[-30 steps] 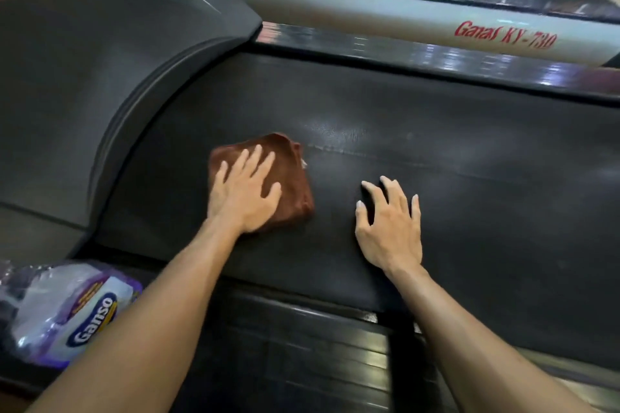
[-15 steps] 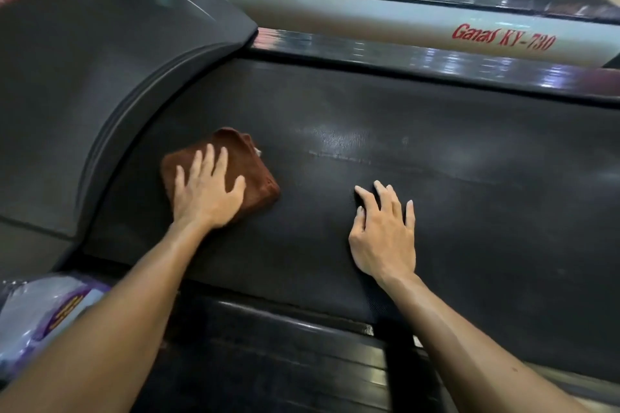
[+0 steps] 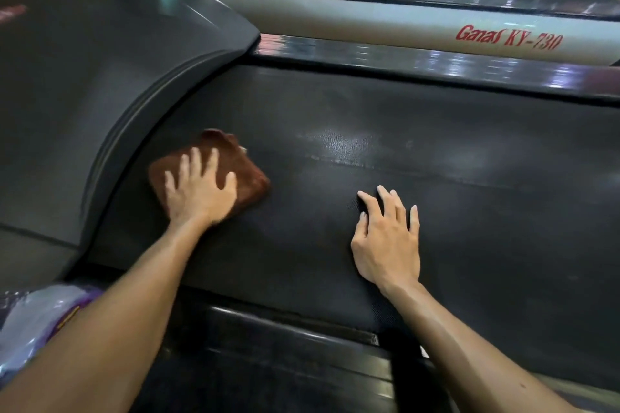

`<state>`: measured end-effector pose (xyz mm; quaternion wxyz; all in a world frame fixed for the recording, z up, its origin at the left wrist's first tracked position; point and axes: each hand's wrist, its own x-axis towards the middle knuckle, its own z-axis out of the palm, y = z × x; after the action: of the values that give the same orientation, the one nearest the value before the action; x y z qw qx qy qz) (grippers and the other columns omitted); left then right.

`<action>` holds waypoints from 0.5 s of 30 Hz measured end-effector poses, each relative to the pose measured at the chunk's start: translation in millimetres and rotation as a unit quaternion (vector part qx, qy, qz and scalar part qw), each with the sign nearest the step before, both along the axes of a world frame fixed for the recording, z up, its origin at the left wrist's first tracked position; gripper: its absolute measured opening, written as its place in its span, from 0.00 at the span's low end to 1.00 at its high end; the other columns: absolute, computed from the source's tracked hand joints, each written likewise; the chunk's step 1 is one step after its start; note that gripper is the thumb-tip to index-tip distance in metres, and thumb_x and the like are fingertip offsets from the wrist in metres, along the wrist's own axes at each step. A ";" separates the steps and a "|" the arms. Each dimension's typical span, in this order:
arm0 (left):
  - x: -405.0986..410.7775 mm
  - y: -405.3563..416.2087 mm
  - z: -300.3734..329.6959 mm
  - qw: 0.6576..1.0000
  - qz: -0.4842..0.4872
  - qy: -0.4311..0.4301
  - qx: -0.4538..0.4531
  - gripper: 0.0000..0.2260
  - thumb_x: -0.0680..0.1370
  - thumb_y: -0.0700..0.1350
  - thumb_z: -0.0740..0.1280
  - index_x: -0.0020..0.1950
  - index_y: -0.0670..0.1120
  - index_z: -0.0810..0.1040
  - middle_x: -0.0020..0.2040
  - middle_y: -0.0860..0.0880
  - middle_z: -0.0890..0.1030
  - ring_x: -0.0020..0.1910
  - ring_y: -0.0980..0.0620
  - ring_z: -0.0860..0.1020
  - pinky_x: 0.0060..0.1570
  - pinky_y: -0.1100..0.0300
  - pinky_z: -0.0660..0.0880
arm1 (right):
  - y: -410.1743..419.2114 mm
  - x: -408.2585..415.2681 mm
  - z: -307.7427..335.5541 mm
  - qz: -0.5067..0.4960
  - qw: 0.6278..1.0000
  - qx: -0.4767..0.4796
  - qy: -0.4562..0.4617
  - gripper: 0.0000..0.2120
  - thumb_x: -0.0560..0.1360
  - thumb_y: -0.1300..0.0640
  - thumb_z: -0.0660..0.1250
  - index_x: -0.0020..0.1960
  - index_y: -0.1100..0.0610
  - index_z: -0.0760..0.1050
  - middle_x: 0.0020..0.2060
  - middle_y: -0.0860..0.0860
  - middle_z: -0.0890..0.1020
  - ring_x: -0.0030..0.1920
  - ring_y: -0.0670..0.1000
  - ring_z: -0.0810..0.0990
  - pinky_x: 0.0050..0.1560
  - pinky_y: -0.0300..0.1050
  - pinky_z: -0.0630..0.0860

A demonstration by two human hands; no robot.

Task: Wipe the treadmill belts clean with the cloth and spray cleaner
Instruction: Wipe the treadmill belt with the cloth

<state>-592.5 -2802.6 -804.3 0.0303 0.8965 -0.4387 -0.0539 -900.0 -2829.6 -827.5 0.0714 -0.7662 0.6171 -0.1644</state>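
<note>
A folded brown cloth (image 3: pixel 241 168) lies flat on the black treadmill belt (image 3: pixel 469 184), near the curved motor cover. My left hand (image 3: pixel 198 191) presses down on the cloth with spread, straight fingers and is blurred by motion. My right hand (image 3: pixel 385 238) rests flat on the belt to the right, fingers straight and slightly apart, holding nothing. A shiny damp patch (image 3: pixel 345 144) shows on the belt beyond the hands. No spray bottle is in view.
The grey motor cover (image 3: pixel 100 77) rises on the left. A glossy side rail (image 3: pixel 419 64) runs along the belt's far edge, with a neighbouring treadmill marked "Ganas KY-730" (image 3: pixel 506 38) behind. A purple-and-white plastic pack (image 3: pixel 37 322) sits at the lower left, beside the near foot rail (image 3: pixel 285 362).
My left hand has slid the cloth leftwards across the belt towards the motor cover. My right hand has stayed planted on the belt.
</note>
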 end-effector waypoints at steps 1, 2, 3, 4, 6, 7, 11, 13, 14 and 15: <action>1.3 13.3 -1.1 1.000 0.029 0.003 -0.008 0.31 0.83 0.62 0.51 0.84 0.54 0.51 0.84 0.47 0.48 0.83 0.47 0.45 0.79 0.41 0.43 | 0.6 0.7 -0.4 0.000 1.000 0.000 -0.002 0.23 0.85 0.52 0.56 0.79 0.45 0.66 0.81 0.50 0.63 0.82 0.52 0.56 0.82 0.59 0.46; -7.7 25.3 -2.2 0.999 0.044 0.003 -0.015 0.31 0.82 0.62 0.51 0.84 0.54 0.50 0.84 0.47 0.48 0.83 0.47 0.45 0.79 0.40 0.43 | 1.1 0.9 -0.3 0.000 1.000 0.000 -0.004 0.22 0.84 0.52 0.56 0.79 0.46 0.66 0.81 0.50 0.63 0.82 0.53 0.56 0.82 0.59 0.46; -24.8 34.2 -2.1 0.999 0.045 -0.004 -0.014 0.32 0.82 0.62 0.51 0.84 0.54 0.50 0.84 0.46 0.48 0.83 0.46 0.45 0.79 0.40 0.43 | 1.2 1.2 0.0 -0.002 1.000 -0.001 -0.005 0.23 0.84 0.52 0.56 0.79 0.46 0.66 0.81 0.51 0.64 0.82 0.53 0.56 0.82 0.60 0.47; -46.9 41.7 -1.8 0.999 0.034 -0.015 -0.016 0.32 0.82 0.62 0.50 0.84 0.54 0.50 0.84 0.46 0.48 0.83 0.45 0.46 0.79 0.39 0.43 | 1.2 1.6 0.4 -0.001 1.000 0.000 -0.005 0.23 0.84 0.52 0.57 0.79 0.47 0.67 0.81 0.51 0.64 0.82 0.53 0.56 0.82 0.61 0.47; -94.8 48.4 -0.3 0.999 -0.031 -0.029 -0.024 0.33 0.80 0.62 0.47 0.84 0.55 0.49 0.84 0.46 0.48 0.83 0.44 0.46 0.79 0.38 0.43 | 1.1 2.1 2.3 0.002 1.000 0.004 -0.002 0.23 0.84 0.51 0.56 0.79 0.47 0.66 0.81 0.51 0.63 0.82 0.53 0.55 0.82 0.61 0.46; -113.1 45.4 -2.0 0.996 -0.077 -0.026 -0.025 0.33 0.79 0.63 0.47 0.84 0.57 0.48 0.84 0.47 0.47 0.83 0.43 0.46 0.78 0.38 0.43 | 1.1 1.5 3.3 0.002 1.000 0.008 0.000 0.23 0.84 0.51 0.56 0.79 0.46 0.65 0.81 0.51 0.63 0.82 0.53 0.55 0.82 0.61 0.46; -88.7 -2.8 2.7 0.987 -0.156 0.022 -0.001 0.29 0.83 0.62 0.51 0.84 0.59 0.48 0.85 0.49 0.45 0.83 0.47 0.44 0.79 0.40 0.43 | 0.1 -0.3 4.0 0.009 1.000 0.020 0.009 0.24 0.85 0.47 0.54 0.80 0.45 0.64 0.82 0.50 0.61 0.83 0.52 0.52 0.82 0.59 0.43; -43.9 -12.9 6.5 0.996 -0.092 0.018 0.000 0.30 0.83 0.63 0.51 0.84 0.58 0.49 0.85 0.49 0.46 0.83 0.47 0.45 0.79 0.40 0.44 | -0.3 -1.4 5.2 0.005 1.000 0.021 0.005 0.24 0.85 0.45 0.54 0.80 0.45 0.63 0.82 0.50 0.60 0.83 0.51 0.52 0.82 0.59 0.43; -24.0 -7.5 6.1 0.999 -0.036 0.017 -0.005 0.30 0.83 0.63 0.51 0.84 0.57 0.50 0.85 0.48 0.47 0.83 0.47 0.45 0.79 0.40 0.44 | -0.1 -0.6 5.5 0.006 1.000 0.021 0.005 0.24 0.85 0.45 0.54 0.80 0.45 0.63 0.82 0.50 0.60 0.83 0.51 0.52 0.82 0.59 0.43; -9.2 3.4 4.7 0.999 0.023 0.024 -0.017 0.30 0.83 0.63 0.52 0.84 0.57 0.51 0.85 0.47 0.47 0.83 0.46 0.45 0.79 0.40 0.43 | 0.4 -0.2 5.5 0.006 1.000 0.021 0.006 0.24 0.85 0.45 0.54 0.81 0.45 0.63 0.82 0.50 0.60 0.83 0.52 0.52 0.82 0.59 0.43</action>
<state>-601.7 -2799.3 -799.6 0.0573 0.9041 -0.4182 -0.0668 -900.3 -2829.2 -822.0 0.0844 -0.7695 0.6159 -0.1462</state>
